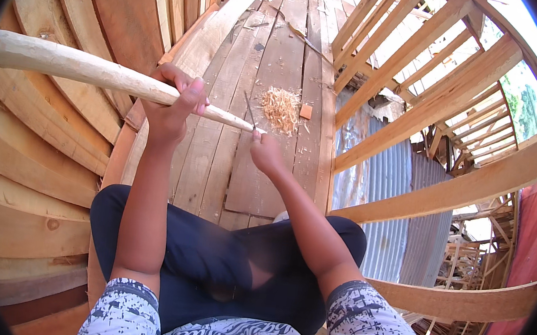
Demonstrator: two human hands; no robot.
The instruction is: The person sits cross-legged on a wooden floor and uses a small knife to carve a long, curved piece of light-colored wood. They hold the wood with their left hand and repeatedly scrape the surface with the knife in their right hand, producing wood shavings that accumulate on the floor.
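A long peeled wooden pole (78,62) comes in from the far left, and its thin end reaches the middle of the view. My left hand (175,100) is closed around the pole a little way back from that end. In my right hand (267,152), closed at the pole's tip, is a knife (249,109) whose thin dark blade sticks up and away from me beside the wood. Its handle is hidden in my fist. Just beyond the tip, a heap of pale wood shavings (279,107) lies on the plank floor (218,156), with a small orange-brown wood block (305,111) beside it.
A wall of wooden boards (41,178) rises close on my left. To my right runs a slatted wooden railing (441,184), with corrugated metal sheets (378,171) beyond it. Farther along the floor lie scattered chips and a long curved strip (300,36). My crossed legs (209,246) are below my hands.
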